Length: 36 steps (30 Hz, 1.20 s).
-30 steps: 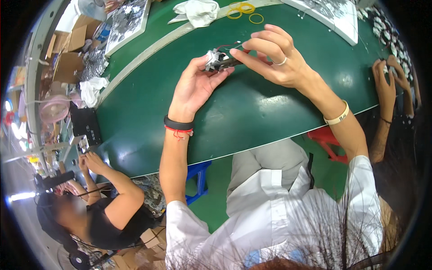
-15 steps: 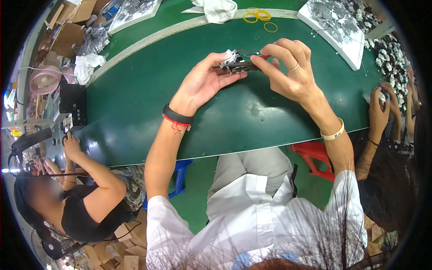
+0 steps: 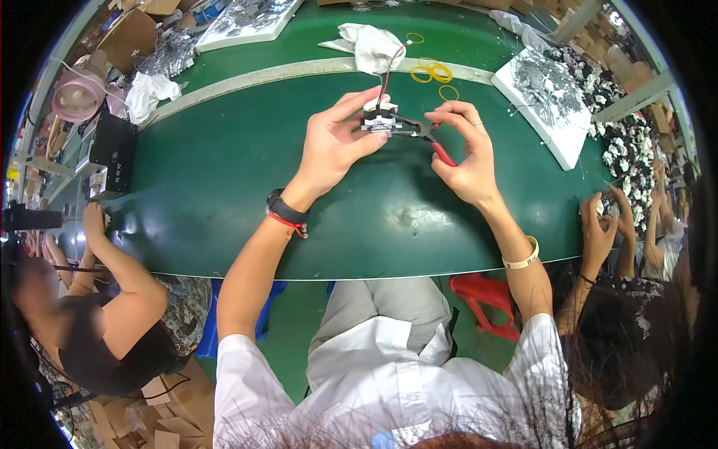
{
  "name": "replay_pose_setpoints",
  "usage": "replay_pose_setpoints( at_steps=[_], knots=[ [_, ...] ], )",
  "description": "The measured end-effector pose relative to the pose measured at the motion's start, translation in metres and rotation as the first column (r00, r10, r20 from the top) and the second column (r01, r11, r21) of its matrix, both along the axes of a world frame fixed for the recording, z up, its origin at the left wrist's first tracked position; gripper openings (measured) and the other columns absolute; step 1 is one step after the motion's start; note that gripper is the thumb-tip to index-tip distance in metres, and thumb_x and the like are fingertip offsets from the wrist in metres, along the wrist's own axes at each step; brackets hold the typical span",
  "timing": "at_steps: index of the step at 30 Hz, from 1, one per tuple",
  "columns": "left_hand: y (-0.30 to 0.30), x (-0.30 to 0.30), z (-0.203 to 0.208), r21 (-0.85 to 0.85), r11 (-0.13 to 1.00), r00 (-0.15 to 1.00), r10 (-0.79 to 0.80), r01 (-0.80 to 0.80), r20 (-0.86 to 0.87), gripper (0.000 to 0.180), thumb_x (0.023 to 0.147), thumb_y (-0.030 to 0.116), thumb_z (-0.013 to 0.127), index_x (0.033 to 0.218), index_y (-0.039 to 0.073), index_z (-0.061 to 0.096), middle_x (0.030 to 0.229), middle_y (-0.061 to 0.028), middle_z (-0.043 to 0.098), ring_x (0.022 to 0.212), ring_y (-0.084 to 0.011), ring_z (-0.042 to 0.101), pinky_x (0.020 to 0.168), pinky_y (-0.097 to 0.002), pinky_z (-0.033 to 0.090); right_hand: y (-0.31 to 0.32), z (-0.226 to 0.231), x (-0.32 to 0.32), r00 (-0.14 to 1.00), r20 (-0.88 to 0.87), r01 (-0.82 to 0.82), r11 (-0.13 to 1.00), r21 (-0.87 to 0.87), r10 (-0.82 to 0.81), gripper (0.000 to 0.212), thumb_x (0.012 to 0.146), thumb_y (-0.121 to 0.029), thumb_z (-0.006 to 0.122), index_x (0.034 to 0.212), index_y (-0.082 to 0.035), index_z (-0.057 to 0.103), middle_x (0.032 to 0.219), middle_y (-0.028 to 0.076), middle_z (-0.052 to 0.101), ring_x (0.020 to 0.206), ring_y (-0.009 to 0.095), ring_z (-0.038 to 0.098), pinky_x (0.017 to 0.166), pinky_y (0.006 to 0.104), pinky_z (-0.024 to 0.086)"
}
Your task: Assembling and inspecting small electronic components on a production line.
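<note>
Light: bright, even, from overhead as I read it.
Shadows: soft, under my hands on the green table [image 3: 224, 187].
Edges: strong fisheye bending, black corners.
Focus: centre sharp, rim smeared.

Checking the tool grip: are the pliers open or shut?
Cannot tell: the pliers' tips meet the small part, too small to see.

At the upper left, beyond the green desk [image 3: 224, 187], we see brown cardboard boxes [image 3: 127, 34], open and stacked. More flattened brown cardboard [image 3: 161, 393] lies on the floor at the lower left. A black box-shaped device [image 3: 112, 153] stands at the desk's left end; no screen or label is discernible.
</note>
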<state>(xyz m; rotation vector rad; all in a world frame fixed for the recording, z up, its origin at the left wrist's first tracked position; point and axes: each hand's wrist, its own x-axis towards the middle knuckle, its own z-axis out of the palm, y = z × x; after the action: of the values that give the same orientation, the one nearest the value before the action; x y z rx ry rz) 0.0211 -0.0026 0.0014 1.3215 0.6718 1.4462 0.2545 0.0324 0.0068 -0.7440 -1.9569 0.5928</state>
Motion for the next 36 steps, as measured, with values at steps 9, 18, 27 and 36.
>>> replay_pose_setpoints(
  at_steps=[9,18,27,36],
  knots=[
    [-0.001,0.004,-0.003,0.092,0.996,1.000,-0.008,0.010,-0.019,0.061,0.085,-0.013,0.068,0.143,-0.002,0.052,0.134,-0.0096,0.052,0.119,-0.0187,0.058,0.099,-0.0326,0.054,0.006,-0.003,0.000,1.000,-0.005,-0.016,1.000,-0.009,0.016,0.052,0.062,0.005,0.063,0.112,-0.006,0.068,0.117,0.010,0.056,0.110,0.027,0.057,0.101,0.0380,0.045],
    [-0.003,0.006,-0.008,0.152,0.988,0.996,0.016,-0.002,-0.089,0.060,0.085,-0.011,0.069,0.142,-0.003,0.052,0.139,-0.0150,0.050,0.125,-0.0277,0.058,0.102,-0.0375,0.053,0.006,-0.007,0.001,1.000,0.013,-0.005,0.999,0.046,0.004,0.051,0.060,0.003,0.063,0.110,-0.005,0.068,0.115,0.012,0.058,0.107,0.028,0.059,0.098,0.0375,0.047],
    [-0.005,0.009,-0.003,0.188,0.981,0.992,0.061,-0.040,-0.108,0.059,0.082,-0.011,0.071,0.139,-0.001,0.057,0.134,-0.0102,0.052,0.119,-0.0195,0.059,0.099,-0.0311,0.054,0.007,-0.009,0.000,0.998,0.055,0.009,0.997,0.081,-0.014,0.047,0.060,0.003,0.065,0.107,-0.003,0.067,0.111,0.012,0.059,0.100,0.028,0.062,0.092,0.0359,0.050],
    [-0.002,-0.005,0.003,0.347,0.900,0.906,0.355,-0.264,-0.231,0.070,0.080,-0.011,0.073,0.145,-0.003,0.048,0.133,-0.0139,0.056,0.119,-0.0227,0.060,0.102,-0.0362,0.052,0.021,-0.005,0.009,0.959,0.261,-0.092,0.992,-0.091,0.113,0.036,0.078,-0.018,0.081,0.108,-0.004,0.068,0.110,0.012,0.062,0.105,0.028,0.062,0.095,0.0394,0.050]
  ],
)
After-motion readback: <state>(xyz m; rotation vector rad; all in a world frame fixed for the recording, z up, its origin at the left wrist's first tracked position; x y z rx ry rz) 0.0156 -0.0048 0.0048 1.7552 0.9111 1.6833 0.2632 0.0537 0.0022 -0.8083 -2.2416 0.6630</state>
